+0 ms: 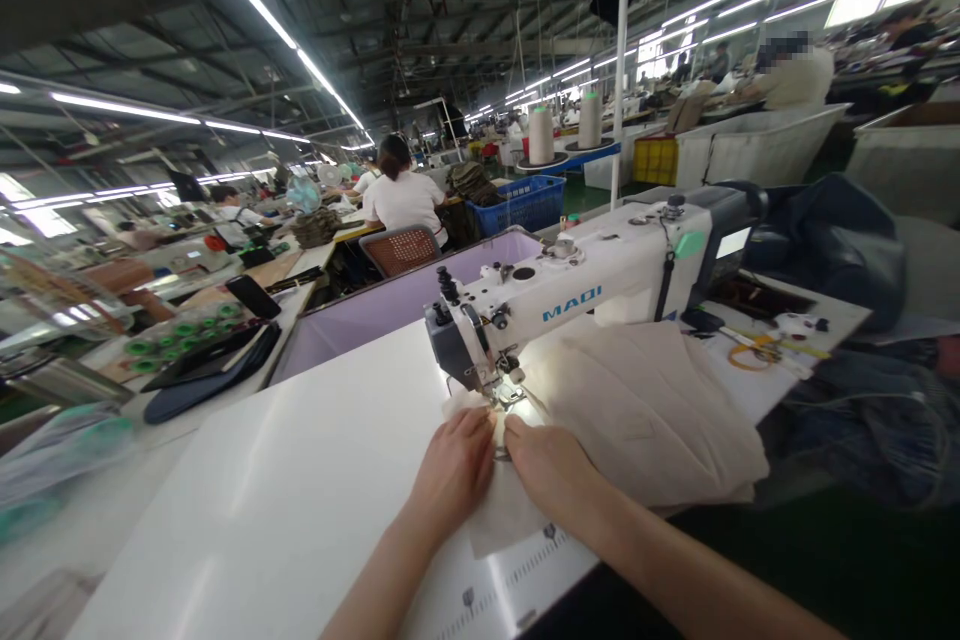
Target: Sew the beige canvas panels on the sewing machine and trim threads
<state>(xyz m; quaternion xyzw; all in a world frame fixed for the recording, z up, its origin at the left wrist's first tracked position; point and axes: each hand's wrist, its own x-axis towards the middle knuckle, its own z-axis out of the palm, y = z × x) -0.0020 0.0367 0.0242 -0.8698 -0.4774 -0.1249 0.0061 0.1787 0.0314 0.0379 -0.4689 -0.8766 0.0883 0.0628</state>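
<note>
A white sewing machine stands on the white worktable, its lamp lighting the presser foot. Beige fabric lies bunched under the machine's arm and runs on beneath the foot toward me. Just in front and to the left of the foot, my left hand presses the fabric with its fingers together and curled. My right hand pinches the same fabric close by, its thumb and fingertips near the foot. The fabric edge between the two hands is partly hidden by the fingers.
Scissors with yellow handles lie on the table's right end. Behind the table is a lilac-lined bin. Thread cones stand on a rack by a white pole. Left, a side table holds a phone and green-ended spools.
</note>
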